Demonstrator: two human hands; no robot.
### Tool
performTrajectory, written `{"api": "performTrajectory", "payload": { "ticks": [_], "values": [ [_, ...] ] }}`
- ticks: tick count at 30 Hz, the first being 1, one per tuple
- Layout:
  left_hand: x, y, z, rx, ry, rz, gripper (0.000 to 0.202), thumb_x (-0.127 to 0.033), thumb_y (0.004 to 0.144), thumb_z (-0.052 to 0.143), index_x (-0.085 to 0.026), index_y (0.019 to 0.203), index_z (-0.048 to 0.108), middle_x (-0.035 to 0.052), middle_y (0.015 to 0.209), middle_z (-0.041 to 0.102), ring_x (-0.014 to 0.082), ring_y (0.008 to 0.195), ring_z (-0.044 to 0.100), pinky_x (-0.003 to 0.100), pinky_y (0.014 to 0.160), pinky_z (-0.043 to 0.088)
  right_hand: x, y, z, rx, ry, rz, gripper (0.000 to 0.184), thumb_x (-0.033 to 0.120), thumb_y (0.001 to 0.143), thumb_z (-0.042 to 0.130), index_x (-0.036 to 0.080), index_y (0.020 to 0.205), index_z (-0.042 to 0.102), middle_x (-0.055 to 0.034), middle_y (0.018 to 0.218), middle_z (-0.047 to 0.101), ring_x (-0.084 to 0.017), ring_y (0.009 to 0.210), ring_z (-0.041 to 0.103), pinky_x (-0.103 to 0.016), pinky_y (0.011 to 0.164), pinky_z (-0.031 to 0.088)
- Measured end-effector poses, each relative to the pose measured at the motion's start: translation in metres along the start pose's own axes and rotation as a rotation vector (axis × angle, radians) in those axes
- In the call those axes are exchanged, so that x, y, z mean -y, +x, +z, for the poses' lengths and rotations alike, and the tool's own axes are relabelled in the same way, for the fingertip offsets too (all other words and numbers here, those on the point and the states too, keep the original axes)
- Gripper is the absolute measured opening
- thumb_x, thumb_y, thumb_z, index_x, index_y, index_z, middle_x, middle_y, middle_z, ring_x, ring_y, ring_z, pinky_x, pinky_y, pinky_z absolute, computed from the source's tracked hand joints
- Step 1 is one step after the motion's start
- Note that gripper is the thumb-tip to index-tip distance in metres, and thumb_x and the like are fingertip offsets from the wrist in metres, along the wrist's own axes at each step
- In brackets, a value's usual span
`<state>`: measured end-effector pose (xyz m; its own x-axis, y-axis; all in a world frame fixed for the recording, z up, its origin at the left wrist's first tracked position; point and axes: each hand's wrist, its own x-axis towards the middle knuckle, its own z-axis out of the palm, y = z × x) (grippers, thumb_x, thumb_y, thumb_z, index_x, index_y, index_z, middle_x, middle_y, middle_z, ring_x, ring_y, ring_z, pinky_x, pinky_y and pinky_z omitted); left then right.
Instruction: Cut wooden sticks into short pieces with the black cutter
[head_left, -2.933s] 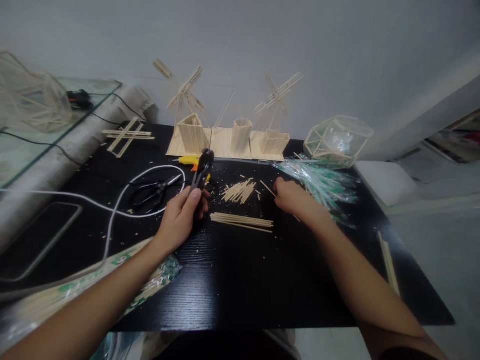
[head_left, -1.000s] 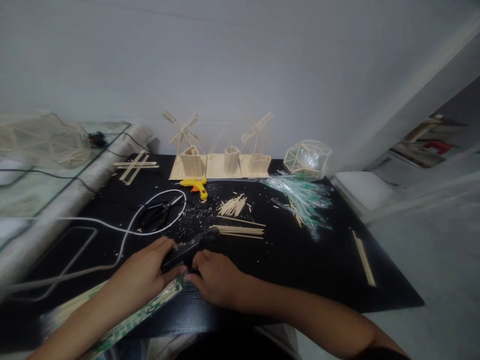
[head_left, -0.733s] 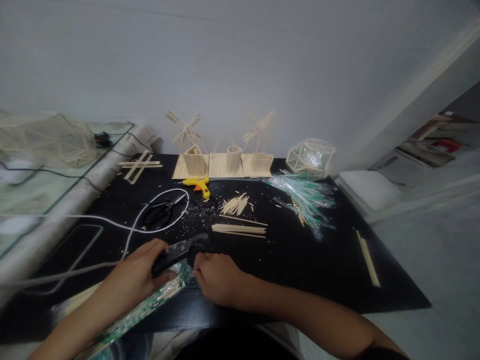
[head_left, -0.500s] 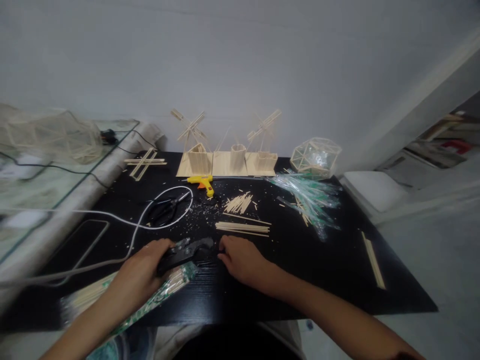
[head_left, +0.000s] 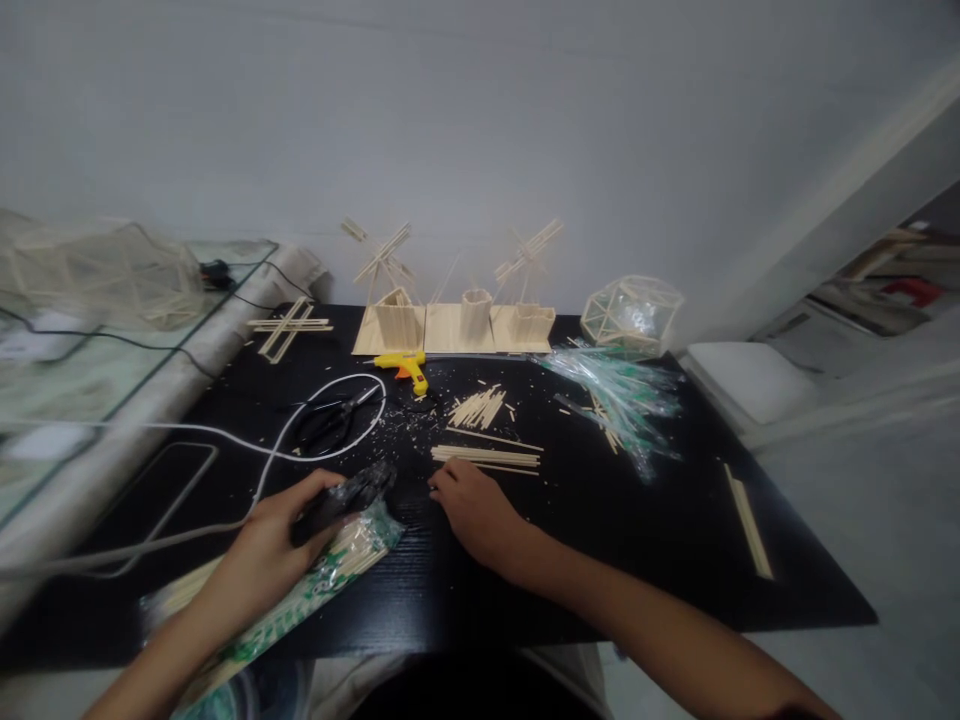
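Observation:
My left hand [head_left: 279, 530] is closed around a black plier-like tool [head_left: 360, 487], whose jaws point right and are blurred by motion. Just below that hand lies a clear-and-green plastic packet of wooden sticks [head_left: 352, 550], partly covered by my hand and forearm. My right hand [head_left: 476, 508] rests low over the table at the near side of a row of long wooden sticks [head_left: 487, 457]. Its fingers are curled together, and I cannot make out what is between them. Beyond the row lies a pile of short cut sticks [head_left: 478, 407].
A yellow glue gun [head_left: 405, 368] lies mid-table beside black-handled pliers [head_left: 330, 420] and a looped white cable [head_left: 300, 455]. Stick windmill models on wooden bases [head_left: 454, 325] line the back. Plastic wrappers [head_left: 622, 390] and a stick polyhedron [head_left: 634, 312] are at right.
The black tool has moved left and turned, away from my right hand. My right hand has shifted slightly forward, toward the row of sticks. The packet under my left hand has moved a little right.

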<state>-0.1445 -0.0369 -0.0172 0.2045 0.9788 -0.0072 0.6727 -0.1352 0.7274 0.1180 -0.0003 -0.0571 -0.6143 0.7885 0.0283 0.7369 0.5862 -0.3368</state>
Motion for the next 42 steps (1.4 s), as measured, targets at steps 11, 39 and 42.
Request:
{"api": "performTrajectory", "payload": {
  "ticks": [11,39,42],
  "values": [
    [-0.040,0.020,-0.002,-0.267,-0.233,-0.095,0.035,-0.052,0.073,0.080,-0.021,0.085,0.070,0.0040,0.083,0.074,0.0220,0.077,0.068,0.031,0.073,0.058,0.006,0.004,0.000,-0.015,-0.097,-0.061,0.019,-0.002,0.088,0.051,0.014,0.090,0.061,-0.0127,0.093,0.063,-0.025,0.088,0.056,-0.037,0.081,0.051],
    [-0.107,0.022,0.009,-0.299,-0.576,0.182,0.018,-0.031,0.080,0.078,-0.025,0.093,0.066,0.0021,0.096,0.064,0.0212,0.097,0.062,0.029,0.085,0.055,0.024,-0.028,-0.125,-0.485,0.877,-0.147,0.018,0.024,0.096,0.066,0.025,0.112,0.073,-0.0043,0.107,0.067,-0.015,0.095,0.065,-0.029,0.079,0.058],
    [-0.111,0.016,0.005,-0.286,-0.440,0.171,0.023,-0.034,0.077,0.081,-0.023,0.092,0.067,0.0019,0.092,0.066,0.0215,0.092,0.065,0.029,0.079,0.057,0.031,-0.031,-0.130,-0.482,0.847,-0.151,0.017,0.021,0.091,0.073,0.024,0.108,0.074,-0.0036,0.105,0.068,-0.015,0.092,0.066,-0.029,0.079,0.058]
  ]
}}
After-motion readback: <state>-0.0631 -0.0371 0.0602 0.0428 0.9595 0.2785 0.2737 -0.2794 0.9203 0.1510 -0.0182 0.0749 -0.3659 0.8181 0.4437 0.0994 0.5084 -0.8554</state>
